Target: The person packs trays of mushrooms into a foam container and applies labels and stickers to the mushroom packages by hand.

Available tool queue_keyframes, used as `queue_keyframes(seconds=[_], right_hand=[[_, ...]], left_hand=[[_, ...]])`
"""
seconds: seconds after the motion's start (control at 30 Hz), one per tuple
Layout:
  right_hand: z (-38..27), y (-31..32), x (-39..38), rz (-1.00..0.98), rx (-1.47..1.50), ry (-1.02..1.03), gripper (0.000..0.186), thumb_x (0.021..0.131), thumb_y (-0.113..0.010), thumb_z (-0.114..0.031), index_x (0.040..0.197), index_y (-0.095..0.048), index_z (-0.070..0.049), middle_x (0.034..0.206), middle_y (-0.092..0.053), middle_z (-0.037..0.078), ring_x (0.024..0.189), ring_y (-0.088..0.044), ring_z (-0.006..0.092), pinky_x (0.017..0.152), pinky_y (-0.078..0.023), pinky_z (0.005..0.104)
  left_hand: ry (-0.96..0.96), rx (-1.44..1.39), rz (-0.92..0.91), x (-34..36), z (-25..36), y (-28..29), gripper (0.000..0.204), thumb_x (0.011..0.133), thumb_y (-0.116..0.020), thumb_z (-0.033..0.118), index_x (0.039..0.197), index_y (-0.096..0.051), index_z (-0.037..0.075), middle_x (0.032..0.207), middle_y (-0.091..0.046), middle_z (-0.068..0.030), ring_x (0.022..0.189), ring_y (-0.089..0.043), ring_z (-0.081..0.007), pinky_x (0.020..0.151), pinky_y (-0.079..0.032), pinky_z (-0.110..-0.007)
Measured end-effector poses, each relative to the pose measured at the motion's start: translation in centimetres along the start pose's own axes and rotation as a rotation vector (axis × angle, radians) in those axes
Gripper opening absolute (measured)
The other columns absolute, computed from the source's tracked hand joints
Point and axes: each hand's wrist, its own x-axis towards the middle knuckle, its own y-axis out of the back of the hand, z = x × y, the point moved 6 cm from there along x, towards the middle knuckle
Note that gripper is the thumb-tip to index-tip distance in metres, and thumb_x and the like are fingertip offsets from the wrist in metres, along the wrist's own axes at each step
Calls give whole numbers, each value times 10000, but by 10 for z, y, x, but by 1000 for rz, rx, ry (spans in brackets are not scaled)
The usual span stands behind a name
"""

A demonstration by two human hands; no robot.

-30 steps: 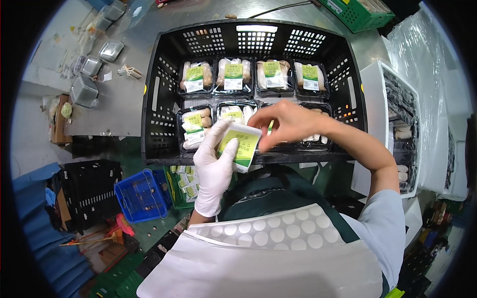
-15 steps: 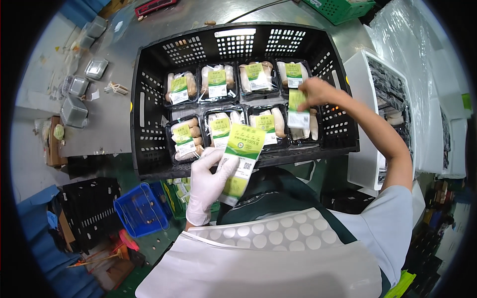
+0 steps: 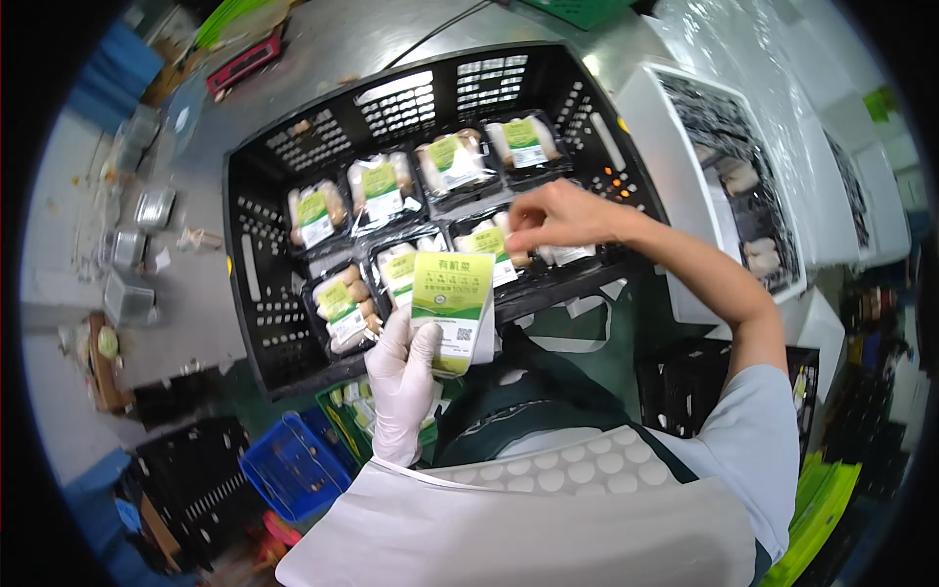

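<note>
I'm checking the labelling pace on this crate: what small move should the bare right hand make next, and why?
Probably press the label down flat, then reach back to the label strip in the gloved left hand. The right hand rests on a front-row mushroom pack in the black crate, fingertips on its green label; the neighbouring packs already carry one.

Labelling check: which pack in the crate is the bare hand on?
The front-row pack third from the left: the right hand pinches at its green label. The other packs lie untouched in the crate.
</note>
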Motion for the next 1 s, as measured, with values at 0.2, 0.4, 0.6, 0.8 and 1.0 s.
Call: queue_keyframes(seconds=[0.2,0.4,0.6,0.8,1.0], right_hand=[[-58,-7,-91,376,-21,170,279,751,-707,-241,704,-558,-10,540,-541,154,493,-561,293,474,-423,376],[-49,36,-153,626,-156,202,223,704,-745,-192,709,-611,-14,560,-526,99,474,-505,221,443,-368,326],[-21,62,-164,814,-203,406,248,718,-728,-233,678,-580,-38,562,-512,88,523,-533,229,481,-407,338],[75,104,-208,729,-392,78,413,757,-658,-418,1009,-612,-95,770,-618,129,760,-608,296,708,-482,397],[250,214,-369,825,-469,-635,489,771,-642,-413,1118,-570,-76,924,-647,168,885,-618,336,766,-484,424]], left_hand=[[-362,386,-80,10,9,-49,242,836,-573,10,1077,-604,0,864,-649,-161,769,-637,-239,725,-477,-294],[299,-596,-533,9,-8,-94,476,936,-440,367,1152,-537,-47,1001,-637,-149,808,-626,-195,780,-488,-281],[435,13,-1490,-39,0,-225,376,934,-469,310,1091,-585,-11,975,-646,-78,596,-560,-99,579,-442,-189],[187,-293,-1317,-6,50,-350,751,713,-729,429,1282,-456,22,1178,-549,-57,871,-521,-94,772,-430,-239],[-371,173,-752,107,72,-454,750,703,-747,391,1313,-433,88,1203,-537,-76,1017,-547,-184,856,-442,-306]])
